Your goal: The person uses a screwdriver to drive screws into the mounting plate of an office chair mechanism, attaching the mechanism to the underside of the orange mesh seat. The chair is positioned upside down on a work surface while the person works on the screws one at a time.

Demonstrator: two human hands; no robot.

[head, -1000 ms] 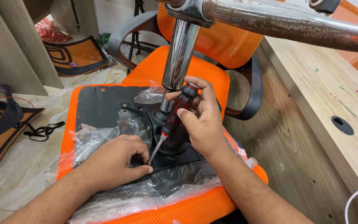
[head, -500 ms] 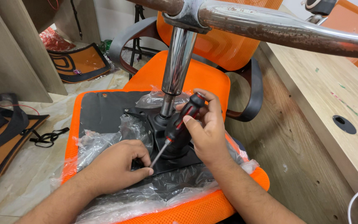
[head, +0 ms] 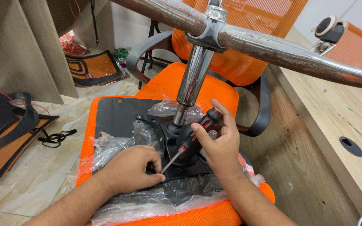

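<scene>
The right hand (head: 221, 144) is closed around a black-and-red screwdriver (head: 191, 139) whose shaft slants down and left to the black plate (head: 118, 115) under the upturned orange seat (head: 189, 211). The left hand (head: 133, 169), curled shut, pinches at the tip, near the seat's front edge; whether it holds a screw is hidden

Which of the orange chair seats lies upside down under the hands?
The nearest orange seat, black underside up and wrapped in clear plastic; the seat behind it sits upright.

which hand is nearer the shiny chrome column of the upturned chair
Right. The right hand grips the screwdriver just beside the chrome column, near its base. The left hand sits lower on the black plate, at the screwdriver's tip.
</scene>
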